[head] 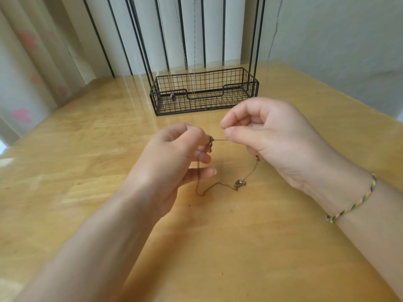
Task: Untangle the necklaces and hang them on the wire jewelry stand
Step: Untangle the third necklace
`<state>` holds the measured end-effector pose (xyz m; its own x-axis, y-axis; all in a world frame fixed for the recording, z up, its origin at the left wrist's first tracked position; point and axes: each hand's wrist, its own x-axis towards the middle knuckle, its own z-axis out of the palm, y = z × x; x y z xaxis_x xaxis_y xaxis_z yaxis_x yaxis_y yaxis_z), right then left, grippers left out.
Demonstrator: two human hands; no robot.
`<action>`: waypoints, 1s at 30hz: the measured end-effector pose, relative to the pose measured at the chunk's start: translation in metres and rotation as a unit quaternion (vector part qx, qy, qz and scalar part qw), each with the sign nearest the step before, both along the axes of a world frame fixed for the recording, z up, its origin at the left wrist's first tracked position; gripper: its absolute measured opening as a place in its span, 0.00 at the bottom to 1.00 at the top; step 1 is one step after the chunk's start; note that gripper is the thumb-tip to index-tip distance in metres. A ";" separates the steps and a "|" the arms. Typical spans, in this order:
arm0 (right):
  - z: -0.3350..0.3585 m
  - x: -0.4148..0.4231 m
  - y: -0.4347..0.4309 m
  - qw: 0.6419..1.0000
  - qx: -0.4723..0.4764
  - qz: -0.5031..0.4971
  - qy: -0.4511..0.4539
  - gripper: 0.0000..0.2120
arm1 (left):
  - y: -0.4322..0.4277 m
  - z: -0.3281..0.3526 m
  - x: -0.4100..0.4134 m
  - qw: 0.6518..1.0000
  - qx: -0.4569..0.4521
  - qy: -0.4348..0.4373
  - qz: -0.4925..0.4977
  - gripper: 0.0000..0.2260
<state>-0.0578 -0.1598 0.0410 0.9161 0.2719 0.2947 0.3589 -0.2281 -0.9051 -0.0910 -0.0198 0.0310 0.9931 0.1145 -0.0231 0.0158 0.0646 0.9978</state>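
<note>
The worktop [87, 171] narrows toward the back. Its left edge runs along a curtain [26, 83] and its right edge runs along a pale wall [338, 40]. The wire stand [205, 92] sits at the back, in the middle, with its basket base on the wood and its black uprights rising out of view. Bare wood lies between the basket and the hands, with more on both sides and under the forearms.

The necklace [220, 139] is held above the middle of the worktop, well apart from the stand. A short stretch is pulled taut and nearly level, running left to right between the two hands. The rest droops from each hand into a loop toward the person. The bottom of the loop lies on the wood, with a small clump [239, 184] on its right part.

The left hand [174, 162] pinches the chain at a small knot between thumb and forefinger, and its lower fingers [205, 172] are loosely stretched out. The right hand [272, 138] pinches the other end of the taut stretch, with its remaining fingers curled in. A braided bracelet [353, 205] circles the right wrist.

Thin chains [194, 40] hang on the stand, and a small pendant [173, 97] hangs down into the basket.
</note>
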 end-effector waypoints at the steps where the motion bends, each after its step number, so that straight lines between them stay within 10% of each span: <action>1: 0.000 0.000 -0.001 1.000 0.003 0.002 0.004 0.09 | 0.000 0.000 0.000 1.000 -0.016 0.004 -0.006 0.10; 30: -0.006 -0.007 0.010 0.981 0.089 0.002 0.173 0.06 | -0.011 -0.004 -0.003 0.992 0.084 -0.087 0.044 0.06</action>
